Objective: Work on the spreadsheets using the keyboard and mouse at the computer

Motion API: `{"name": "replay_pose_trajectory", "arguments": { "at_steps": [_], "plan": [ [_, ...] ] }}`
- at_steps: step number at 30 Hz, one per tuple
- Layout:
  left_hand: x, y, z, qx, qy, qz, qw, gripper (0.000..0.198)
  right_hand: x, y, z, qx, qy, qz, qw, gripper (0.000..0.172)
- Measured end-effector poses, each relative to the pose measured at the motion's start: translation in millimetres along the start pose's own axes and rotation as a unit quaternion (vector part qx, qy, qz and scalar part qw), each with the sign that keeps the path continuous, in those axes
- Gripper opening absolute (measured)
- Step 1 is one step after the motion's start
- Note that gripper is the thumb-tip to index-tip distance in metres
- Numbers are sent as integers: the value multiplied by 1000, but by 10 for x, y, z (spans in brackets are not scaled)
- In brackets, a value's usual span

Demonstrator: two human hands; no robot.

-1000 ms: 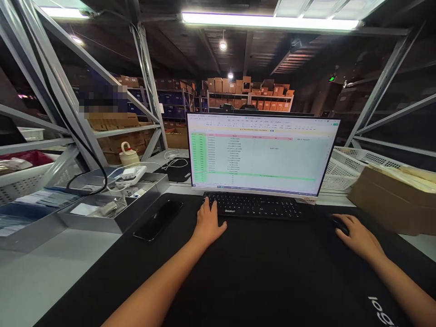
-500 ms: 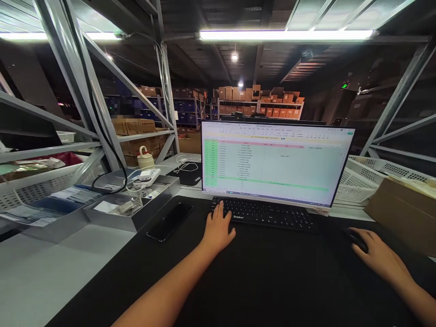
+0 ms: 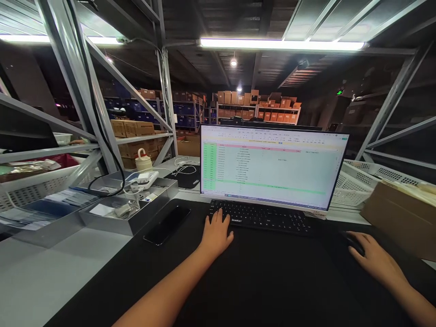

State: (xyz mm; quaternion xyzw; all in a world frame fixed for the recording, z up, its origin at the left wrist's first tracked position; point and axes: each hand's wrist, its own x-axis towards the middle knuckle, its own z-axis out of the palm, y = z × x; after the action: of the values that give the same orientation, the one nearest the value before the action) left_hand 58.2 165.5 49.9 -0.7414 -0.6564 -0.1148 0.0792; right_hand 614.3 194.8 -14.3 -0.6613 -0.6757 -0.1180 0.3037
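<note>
My left hand (image 3: pixel 216 234) rests with its fingers spread on the left end of a black keyboard (image 3: pixel 262 218). To the right, my right hand (image 3: pixel 373 256) is wrapped over a black computer mouse (image 3: pixel 354 244), its thumb along the near side. Behind the keyboard stands a monitor (image 3: pixel 269 165) with a spreadsheet on its screen, marked by a pink header row and green bands. A dark phone (image 3: pixel 166 225) lies on the black desk mat (image 3: pixel 272 277), left of my left hand.
Grey metal trays (image 3: pixel 132 222) with papers and small packets line the left side, near a white power strip (image 3: pixel 145 180) and a cream-coloured jug (image 3: pixel 143 161). On the right sit a cardboard box (image 3: pixel 397 220) and white perforated baskets (image 3: pixel 354 181). Metal shelf posts (image 3: pixel 166 100) frame the desk.
The view has shifted slightly, so the monitor sits a little lower and further left. Both hands keep their places on the keyboard and mouse.
</note>
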Motion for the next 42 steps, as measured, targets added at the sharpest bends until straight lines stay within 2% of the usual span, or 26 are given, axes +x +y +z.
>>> {"name": "replay_pose_trajectory", "arguments": {
  "at_steps": [5, 8, 15, 24, 31, 42],
  "plan": [
    [8, -5, 6, 14, 2, 4, 1000, 61, -3, -37, -27, -28, -25, 8, 999, 52],
    [17, -5, 4, 29, 4, 4, 1000, 60, -15, -112, -71, -54, -43, 36, 997, 52],
    [40, -18, 15, 61, 6, 16, 998, 58, -46, -290, -158, -71, -27, 64, 995, 44],
    [44, -29, 23, 57, 0, 15, 998, 58, -56, -286, -162, -66, -25, 46, 996, 42],
    [40, -18, 13, 60, 9, 16, 998, 58, -58, -289, -153, -80, -29, 69, 994, 43],
    [52, -34, 46, 75, 12, 21, 997, 57, -49, -318, -186, -68, -28, 65, 995, 43]
  ]
}}
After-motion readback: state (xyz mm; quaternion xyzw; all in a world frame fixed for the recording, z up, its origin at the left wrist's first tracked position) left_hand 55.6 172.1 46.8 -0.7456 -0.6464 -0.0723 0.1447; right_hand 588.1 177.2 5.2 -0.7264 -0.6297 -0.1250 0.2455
